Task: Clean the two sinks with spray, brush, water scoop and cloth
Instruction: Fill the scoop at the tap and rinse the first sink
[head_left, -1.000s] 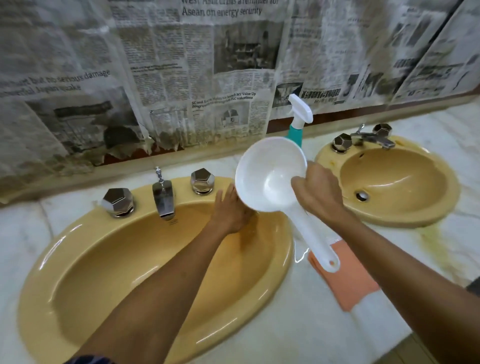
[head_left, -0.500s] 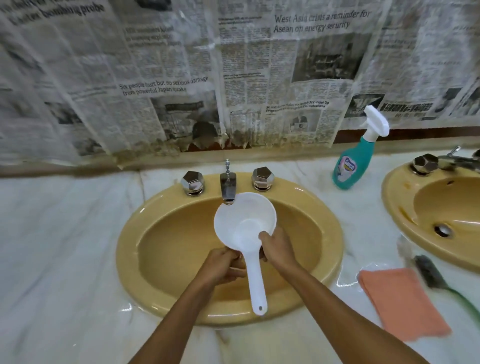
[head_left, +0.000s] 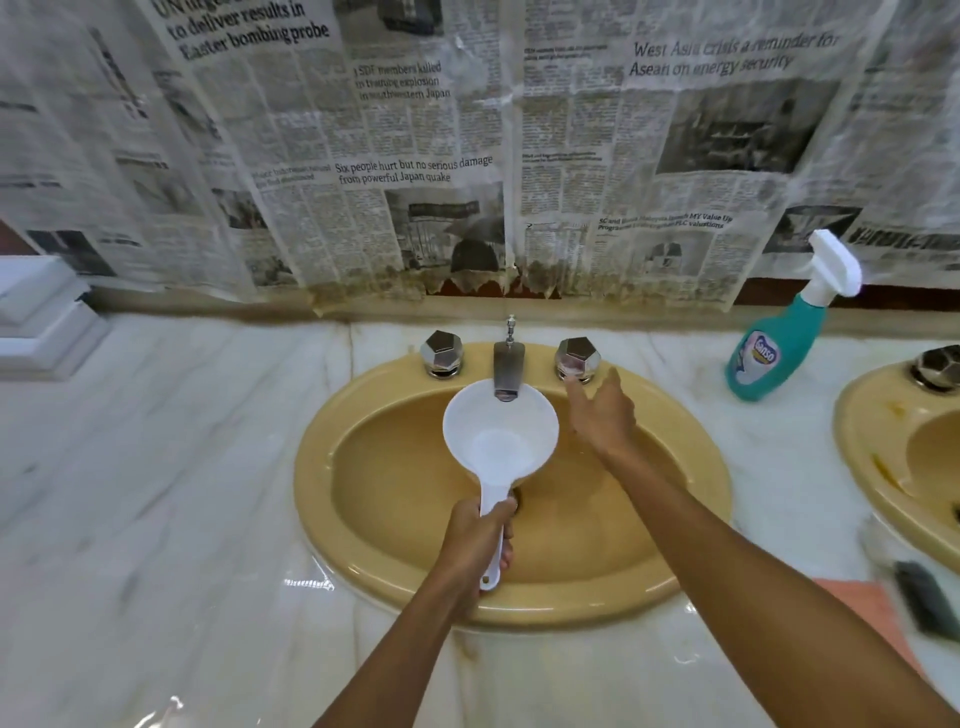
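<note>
Marble counter (head_left: 156, 519): 2 sinks (head_left: 332, 519), 1 scoop (head_left: 501, 439), 1 spray btl (head_left: 774, 353).

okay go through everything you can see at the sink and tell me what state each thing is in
Scoop: held under the spout, looks empty.
Left hand: gripping the scoop handle.
Right hand: open, reaching for the right tap knob.
Spout: no water running.
Spray bottle: upright on the counter.
Cloth: flat on the counter.
Brush: lying beside the cloth, blurred.
</note>
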